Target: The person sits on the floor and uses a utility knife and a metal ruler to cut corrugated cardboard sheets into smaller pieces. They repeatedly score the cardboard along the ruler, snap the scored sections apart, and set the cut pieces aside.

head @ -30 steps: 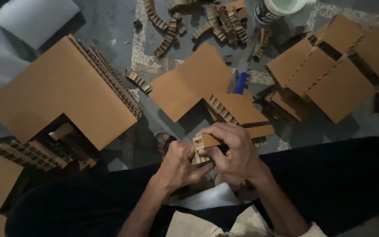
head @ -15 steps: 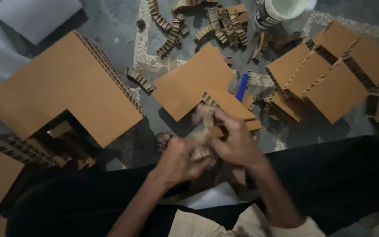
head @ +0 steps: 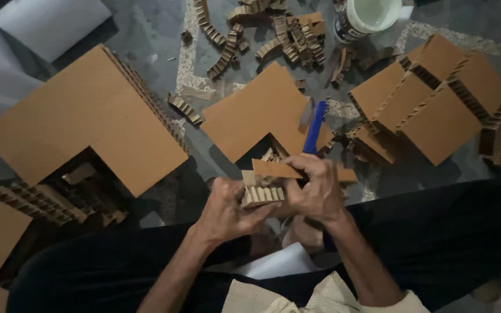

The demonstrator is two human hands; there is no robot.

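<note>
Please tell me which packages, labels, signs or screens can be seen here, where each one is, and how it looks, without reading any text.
Tub: top edge, right of centre, on the floor; round, open, pale inside, with a dark printed label band around its wall.
No signs or screens in view; the brown cardboard pieces show no labels.

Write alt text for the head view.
Both hands, left hand and right hand, grip a small corrugated cardboard piece over the person's lap. Large L-shaped cardboard sheets, cut strips and a white tub lie on the grey floor.
</note>
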